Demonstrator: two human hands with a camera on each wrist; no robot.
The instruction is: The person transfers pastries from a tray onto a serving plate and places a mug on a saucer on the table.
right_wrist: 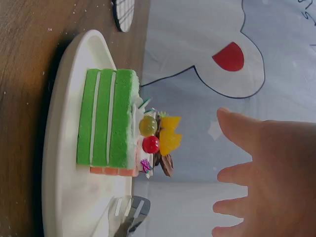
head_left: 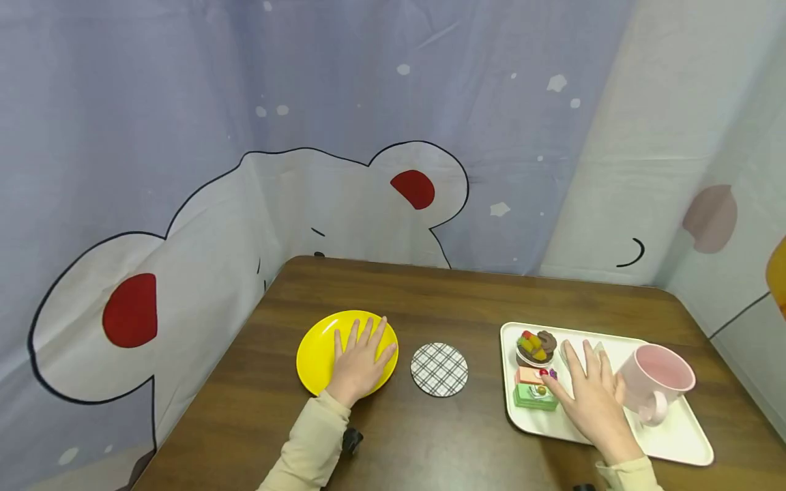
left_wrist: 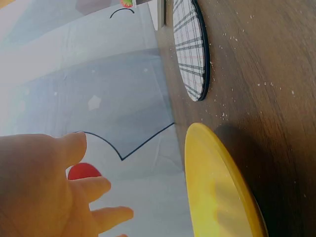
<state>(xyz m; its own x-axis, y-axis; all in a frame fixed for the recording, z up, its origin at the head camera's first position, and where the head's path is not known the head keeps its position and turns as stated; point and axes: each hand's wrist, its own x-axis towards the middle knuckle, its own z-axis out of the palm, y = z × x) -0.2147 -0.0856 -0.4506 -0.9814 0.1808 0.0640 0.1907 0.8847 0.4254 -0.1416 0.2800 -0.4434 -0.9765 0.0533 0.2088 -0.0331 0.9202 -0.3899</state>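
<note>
My left hand (head_left: 358, 368) hovers with spread fingers over a yellow plate (head_left: 316, 358); the left wrist view shows a gap between hand and plate. Over a white tray (head_left: 675, 447) at the right, my right hand (head_left: 592, 406) is spread as well, holding nothing. Near its thumb lie a green layered cake slice (right_wrist: 103, 118) topped with toy-like fruit, and an orange-pink cake slice (head_left: 528, 376) behind it. A small fruit-and-chocolate tart (head_left: 535, 348) sits at the tray's far left corner. A fork (right_wrist: 129, 215) lies on the tray, partly hidden by my hand in the head view.
On the tray's right side stands a pink mug (head_left: 660, 375), its handle toward me, close to my right fingers. Between plate and tray lies a round plaid coaster (head_left: 439, 369). The wooden table (head_left: 454, 443) meets a printed curtain (head_left: 344, 82) at the back and sides.
</note>
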